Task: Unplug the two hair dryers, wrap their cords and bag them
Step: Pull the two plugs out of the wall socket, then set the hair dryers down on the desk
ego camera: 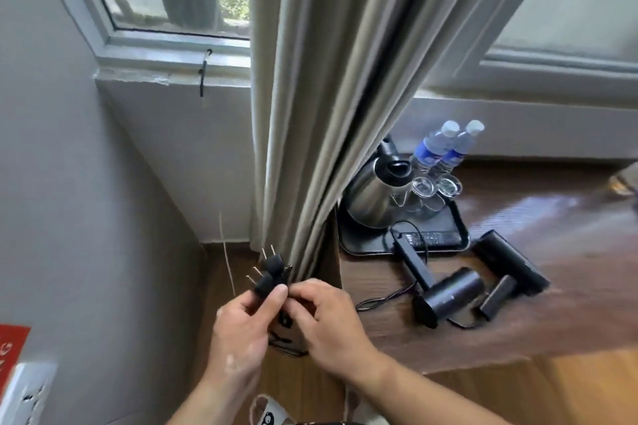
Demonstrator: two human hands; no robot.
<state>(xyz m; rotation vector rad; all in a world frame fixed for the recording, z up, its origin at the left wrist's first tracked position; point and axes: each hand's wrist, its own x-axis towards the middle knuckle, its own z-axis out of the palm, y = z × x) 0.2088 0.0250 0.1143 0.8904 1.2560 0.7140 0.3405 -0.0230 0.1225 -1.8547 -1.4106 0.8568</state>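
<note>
Two black hair dryers lie on the wooden desk: one nearer the desk's left edge, the other just right of it. Their thin black cords trail off the left edge of the desk. My left hand grips two black plugs held together, pins pointing up and left, free of any socket. Touching them from the right, my right hand pinches the cords just below the plugs. A light cloth bag with a dark print shows at the bottom edge.
A grey curtain hangs right behind my hands. On the desk stands a black tray with a steel kettle, two glasses, two water bottles and a remote. A white wall socket sits low on the left wall.
</note>
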